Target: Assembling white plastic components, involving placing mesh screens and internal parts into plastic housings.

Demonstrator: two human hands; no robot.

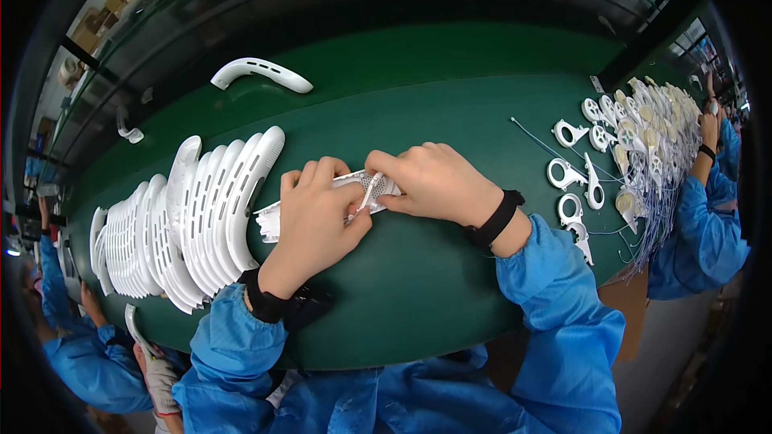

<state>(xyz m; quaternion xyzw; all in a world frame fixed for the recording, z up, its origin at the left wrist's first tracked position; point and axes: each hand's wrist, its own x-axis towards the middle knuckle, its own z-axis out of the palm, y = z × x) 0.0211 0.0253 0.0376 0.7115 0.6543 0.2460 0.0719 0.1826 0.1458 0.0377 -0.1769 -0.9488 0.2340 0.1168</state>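
Note:
A white plastic shell [268, 223] with a perforated section lies across the green table in front of me, its hollow inside facing up. My left hand [316, 213] lies over its middle with the fingers closed round it, covering much of it. At the shell's right end, my right hand [434, 181] pinches a thin white plastic strip [371, 190] between thumb and forefinger. The strip stands tilted over the perforated section; whether it is seated in the shell is hidden by my fingers. Left fingertips touch the strip's near side.
Curved, slotted white shells [213, 209] stand nested in a long row at left. One more shell [261, 72] lies at the back. White ring-shaped parts [568, 133] and a heap of wired fan parts [655, 133] cover the right side. Co-workers in blue sleeves [708, 221] work at both sides.

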